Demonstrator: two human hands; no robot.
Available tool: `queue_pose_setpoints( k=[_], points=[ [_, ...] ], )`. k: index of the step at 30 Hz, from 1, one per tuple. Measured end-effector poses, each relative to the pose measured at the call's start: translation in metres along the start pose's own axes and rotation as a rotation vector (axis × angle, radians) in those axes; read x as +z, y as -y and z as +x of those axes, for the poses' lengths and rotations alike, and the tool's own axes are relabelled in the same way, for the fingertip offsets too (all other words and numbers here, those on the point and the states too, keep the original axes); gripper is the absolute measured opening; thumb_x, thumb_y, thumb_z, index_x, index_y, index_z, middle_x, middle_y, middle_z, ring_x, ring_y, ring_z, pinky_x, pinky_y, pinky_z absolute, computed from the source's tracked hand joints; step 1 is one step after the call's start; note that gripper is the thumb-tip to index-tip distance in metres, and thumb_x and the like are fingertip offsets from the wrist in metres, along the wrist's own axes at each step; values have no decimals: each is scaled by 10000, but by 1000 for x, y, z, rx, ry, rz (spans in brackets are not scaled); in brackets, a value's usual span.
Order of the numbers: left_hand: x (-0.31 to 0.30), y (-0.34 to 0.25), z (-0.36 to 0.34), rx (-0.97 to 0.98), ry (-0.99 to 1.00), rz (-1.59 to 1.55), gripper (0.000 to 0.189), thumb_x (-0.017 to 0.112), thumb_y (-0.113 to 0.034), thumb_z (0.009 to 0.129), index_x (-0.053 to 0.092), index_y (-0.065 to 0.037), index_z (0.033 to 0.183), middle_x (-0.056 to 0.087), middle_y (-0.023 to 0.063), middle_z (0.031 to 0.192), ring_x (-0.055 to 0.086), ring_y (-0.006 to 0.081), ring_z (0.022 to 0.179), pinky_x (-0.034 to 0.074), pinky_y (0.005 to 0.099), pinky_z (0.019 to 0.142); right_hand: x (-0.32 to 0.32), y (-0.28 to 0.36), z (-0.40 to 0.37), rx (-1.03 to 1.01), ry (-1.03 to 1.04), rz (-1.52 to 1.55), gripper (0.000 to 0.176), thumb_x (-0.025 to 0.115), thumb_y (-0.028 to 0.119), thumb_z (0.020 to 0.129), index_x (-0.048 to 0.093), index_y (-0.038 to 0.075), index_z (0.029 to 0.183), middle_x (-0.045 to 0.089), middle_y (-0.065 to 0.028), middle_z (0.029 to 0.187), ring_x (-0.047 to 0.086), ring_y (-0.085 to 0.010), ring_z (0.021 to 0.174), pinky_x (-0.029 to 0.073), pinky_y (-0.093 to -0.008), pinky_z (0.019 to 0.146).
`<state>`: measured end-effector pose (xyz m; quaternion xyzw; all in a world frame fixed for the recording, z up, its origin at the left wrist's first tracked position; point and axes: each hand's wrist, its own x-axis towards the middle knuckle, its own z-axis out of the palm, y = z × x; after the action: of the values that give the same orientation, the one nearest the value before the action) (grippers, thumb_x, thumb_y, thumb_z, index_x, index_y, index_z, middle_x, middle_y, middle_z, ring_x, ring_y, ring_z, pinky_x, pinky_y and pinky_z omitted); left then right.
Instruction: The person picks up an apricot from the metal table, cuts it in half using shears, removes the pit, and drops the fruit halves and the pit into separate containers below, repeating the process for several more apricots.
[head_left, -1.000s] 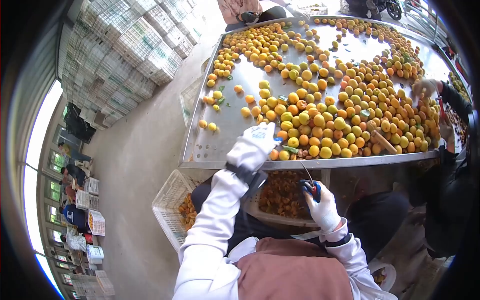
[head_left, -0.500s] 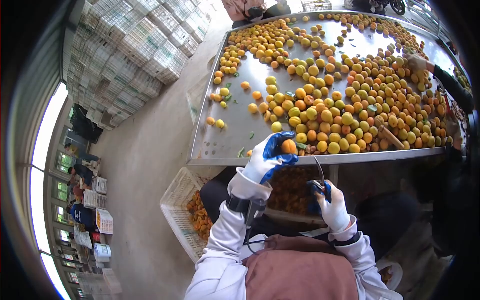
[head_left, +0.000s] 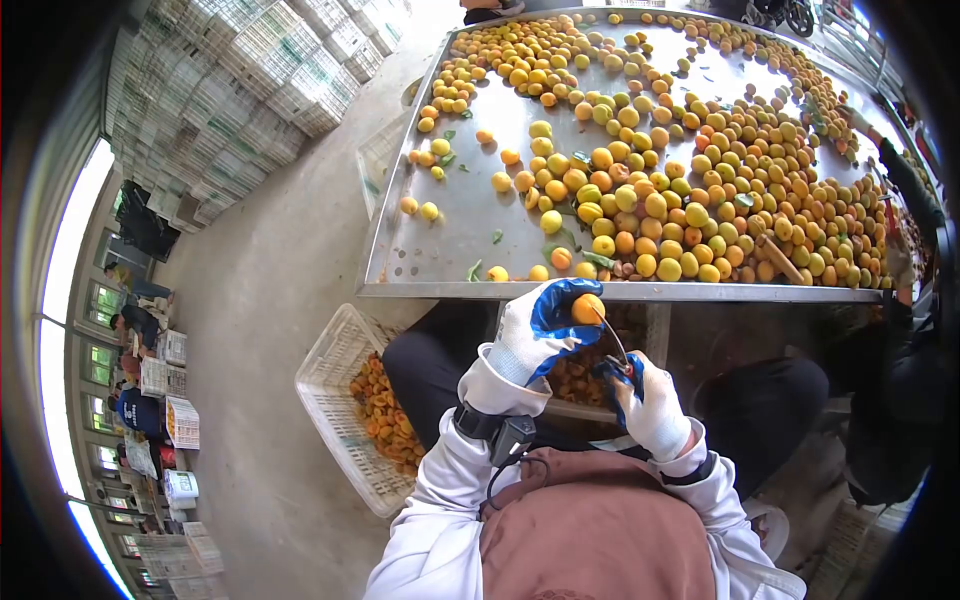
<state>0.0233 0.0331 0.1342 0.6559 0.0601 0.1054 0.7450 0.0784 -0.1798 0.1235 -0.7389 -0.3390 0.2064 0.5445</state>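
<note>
My left hand (head_left: 535, 332), in a white glove with blue coating, holds an orange-yellow apricot (head_left: 587, 309) between thumb and fingers, just in front of the table's near edge. In a matching glove, my right hand (head_left: 652, 408) is closed around the handle of a thin curved knife (head_left: 614, 341). Its blade points up and left, the tip right at the apricot's side. The handle is mostly hidden in the fingers. Beyond both hands, many whole apricots (head_left: 668, 268) lie spread on the metal sorting table (head_left: 450, 290).
A white plastic crate (head_left: 325, 415) of cut apricots stands left of my legs, and more fruit lies under the table edge. A wooden stick (head_left: 782, 260) rests among the apricots. Another person's hand (head_left: 857, 122) reaches in at right. Stacked crates (head_left: 230, 110) rise at far left.
My left hand has drawn the apricot back from over the table edge. My right hand has moved slightly left, bringing the knife tip to the fruit. The co-worker's hand has shifted up and right.
</note>
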Motion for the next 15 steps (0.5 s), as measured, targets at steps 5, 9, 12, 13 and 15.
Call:
queue_pose_setpoints(
  k=[5, 9, 12, 13, 15],
  points=[
    [10, -1, -7, 19, -40, 4, 493, 769, 46, 835, 588, 56, 1294, 669, 108, 1211, 661, 187, 1093, 541, 325, 985, 2, -2, -5, 7, -33, -45, 86, 629, 38, 910, 582, 33, 982, 626, -201, 740, 625, -435, 699, 474, -464, 617],
    [20, 4, -11, 17, -56, 19, 484, 768, 56, 830, 597, 59, 1282, 684, 112, 1179, 668, 193, 1082, 542, 325, 982, 5, -11, -9, 3, -37, -97, 120, 632, 19, 884, 575, 35, 989, 630, -219, 754, 624, -462, 734, 476, -488, 626],
    [30, 12, -11, -43, -11, -62, 437, 762, 2, 858, 607, 64, 1262, 694, 134, 1177, 680, 199, 1051, 552, 333, 956, 12, -22, -7, 1, -72, -107, 148, 633, 16, 867, 566, 30, 998, 632, -234, 765, 619, -482, 760, 473, -509, 634],
    [37, 13, -11, -97, -36, -145, 414, 755, -50, 879, 612, 65, 1249, 697, 146, 1179, 684, 202, 1041, 556, 338, 943, 14, -26, -5, 2, -86, -102, 153, 633, 23, 870, 566, 27, 1007, 635, -239, 772, 622, -483, 768, 478, -511, 643],
    [43, 15, -13, -173, -38, -239, 381, 718, -198, 942, 634, 62, 1208, 693, 172, 1207, 688, 206, 1022, 559, 343, 912, 16, -29, -3, 6, -105, -98, 158, 633, 30, 873, 566, 24, 1016, 638, -244, 779, 625, -485, 776, 483, -514, 651]
  ],
)
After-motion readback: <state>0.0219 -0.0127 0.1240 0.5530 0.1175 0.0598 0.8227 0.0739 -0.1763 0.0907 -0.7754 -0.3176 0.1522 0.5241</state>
